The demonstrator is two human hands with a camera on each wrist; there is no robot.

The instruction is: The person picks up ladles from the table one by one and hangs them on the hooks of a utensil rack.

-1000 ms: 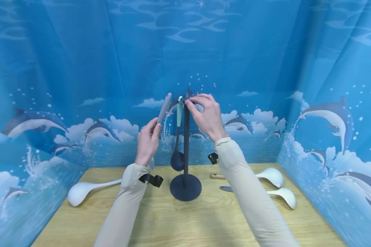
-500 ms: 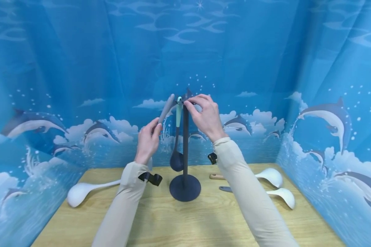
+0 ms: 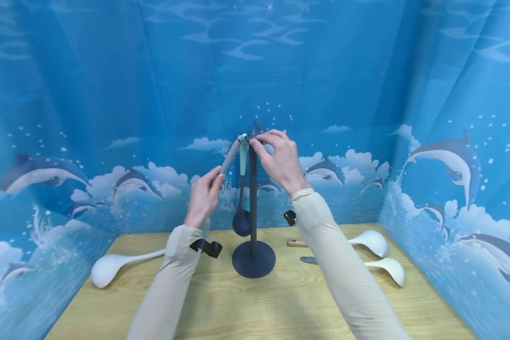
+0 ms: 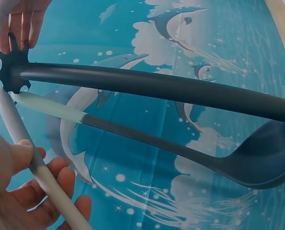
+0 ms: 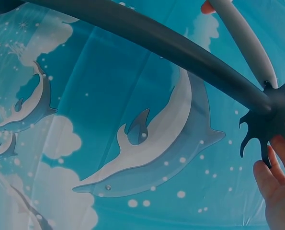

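Observation:
A dark utensil stand (image 3: 253, 198) with a round base rises from the table. My right hand (image 3: 282, 160) pinches one prong of its hooked top (image 5: 272, 109) between thumb and fingers. A dark ladle (image 3: 241, 223) with a mint-green handle hangs from the hooks on the left side. My left hand (image 3: 203, 196) grips a grey-handled utensil (image 4: 46, 179), paler lower down, tilted beside the hanging ladle. Its handle tip is right at the hooked top, close to the mint handle. The utensil's lower end is mostly hidden behind my left hand and wrist.
A white ladle (image 3: 107, 270) lies on the wooden table (image 3: 238, 311) at the left. At the right lie a white ladle (image 3: 373, 242) with a wooden-coloured handle and another white ladle (image 3: 392, 270) with a grey handle, both partly behind my right forearm. A dolphin-print curtain (image 3: 221, 85) surrounds the table.
The grey-handled utensil's tip has moved right, from apart from the stand to its hooks beside the mint handle. My right hand keeps its hold on the stand's top.

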